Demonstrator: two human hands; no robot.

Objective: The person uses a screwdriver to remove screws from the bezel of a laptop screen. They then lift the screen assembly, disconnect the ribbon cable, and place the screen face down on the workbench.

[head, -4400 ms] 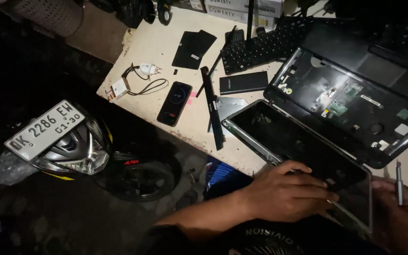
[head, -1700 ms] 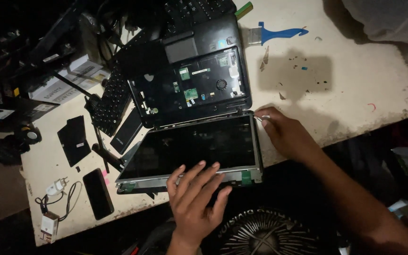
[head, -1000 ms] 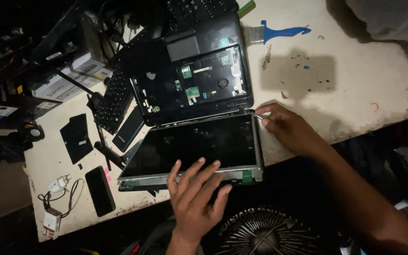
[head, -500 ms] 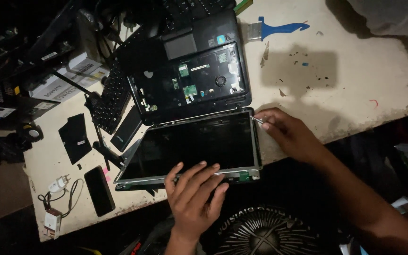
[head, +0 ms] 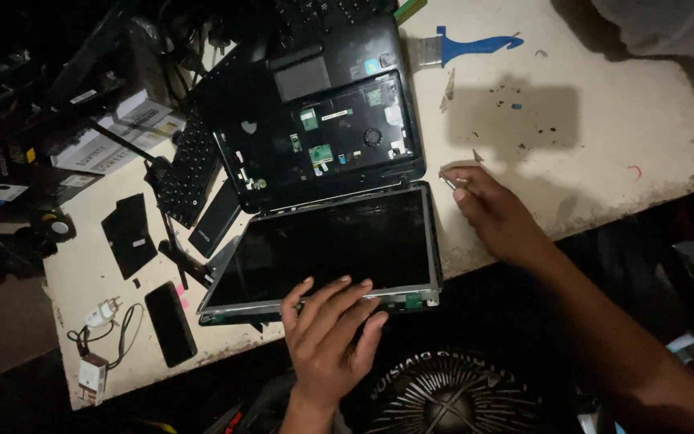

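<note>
An opened black laptop lies on a pale worktable. Its base shows bare circuit parts, and its screen panel lies flat toward me with the bezel off. My left hand rests flat on the screen's near edge with the fingers spread. My right hand sits at the screen's right corner and pinches a thin metal tool, likely a small screwdriver, with its tip just right of the hinge.
A loose keyboard, black cover pieces, a dark phone and a charger with cable lie left of the laptop. A blue-handled scraper lies at the far side. Boxes and cables crowd the far left. The table edge runs close to me.
Since the oldest frame my view has swung round over the laptop. In the last second the hands have hardly moved; the right hand has drawn slightly right, off the screen's corner.
</note>
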